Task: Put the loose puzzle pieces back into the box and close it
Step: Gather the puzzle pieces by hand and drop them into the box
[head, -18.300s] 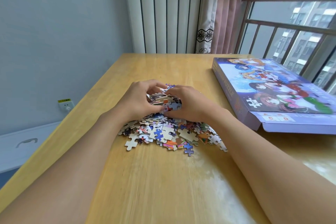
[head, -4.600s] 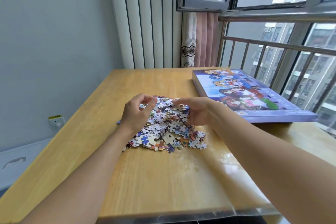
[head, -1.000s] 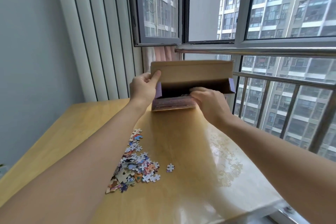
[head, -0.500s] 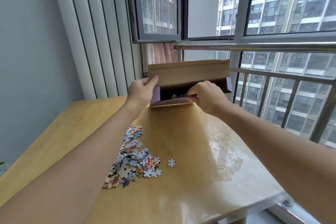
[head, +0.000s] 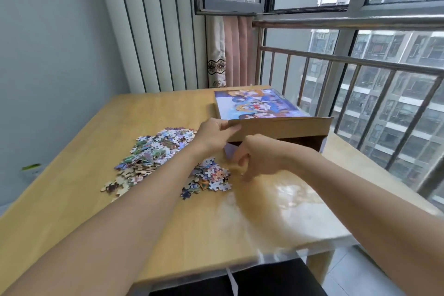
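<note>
Sunlit wooden table [head: 168, 199] by the window carries everything. Just under my right hand [head: 259, 158], whose loosely curled fingers hold nothing, lie the loose puzzle pieces [head: 209, 175], more heaped left of my left hand [head: 216, 134], which pinches the raised flap of the box [head: 259, 106]. Judging by that, most pieces remain outside; closing comes last.

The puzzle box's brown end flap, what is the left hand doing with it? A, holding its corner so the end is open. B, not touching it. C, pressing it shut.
A: the left hand grips the flap at its left corner, with the dark open end of the box visible below.
</note>
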A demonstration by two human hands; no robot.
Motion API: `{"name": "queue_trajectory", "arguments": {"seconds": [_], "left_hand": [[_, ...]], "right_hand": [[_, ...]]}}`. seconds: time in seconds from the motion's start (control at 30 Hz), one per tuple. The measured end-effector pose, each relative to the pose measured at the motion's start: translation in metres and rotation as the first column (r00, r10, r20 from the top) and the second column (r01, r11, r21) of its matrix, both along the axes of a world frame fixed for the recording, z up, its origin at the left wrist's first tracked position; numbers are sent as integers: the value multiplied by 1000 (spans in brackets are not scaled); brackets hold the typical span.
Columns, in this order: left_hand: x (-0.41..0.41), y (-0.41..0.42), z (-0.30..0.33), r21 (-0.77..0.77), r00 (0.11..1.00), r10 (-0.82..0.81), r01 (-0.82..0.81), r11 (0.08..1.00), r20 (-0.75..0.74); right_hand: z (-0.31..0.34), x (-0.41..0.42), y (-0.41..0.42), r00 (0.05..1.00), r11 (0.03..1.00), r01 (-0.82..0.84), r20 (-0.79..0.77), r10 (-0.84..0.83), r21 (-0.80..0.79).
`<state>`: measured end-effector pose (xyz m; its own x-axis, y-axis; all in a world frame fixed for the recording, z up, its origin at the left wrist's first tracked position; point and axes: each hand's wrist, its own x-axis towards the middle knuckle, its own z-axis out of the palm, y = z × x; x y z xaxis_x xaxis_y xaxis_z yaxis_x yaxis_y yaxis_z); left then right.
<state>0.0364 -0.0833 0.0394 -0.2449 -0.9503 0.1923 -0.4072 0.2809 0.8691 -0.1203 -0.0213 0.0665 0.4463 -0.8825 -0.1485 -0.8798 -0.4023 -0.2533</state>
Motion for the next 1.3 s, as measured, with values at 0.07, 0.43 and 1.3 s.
{"name": "queue_trajectory", "arguments": {"seconds": [0.07, 0.43, 1.3], "left_hand": [[8, 4, -2, -10, 999, -39, 39, 999, 12], [62, 26, -3, -161, 990, 29, -7, 987, 135], [150, 60, -12, -184, 888, -34, 132, 974, 458]], "right_hand": [[-10, 2, -2, 999, 999, 21, -39, -20, 26], [-12, -1, -1, 993, 999, 34, 115, -35, 8], [-17, 15, 15, 1000, 989, 6, -29, -10, -146]]}}
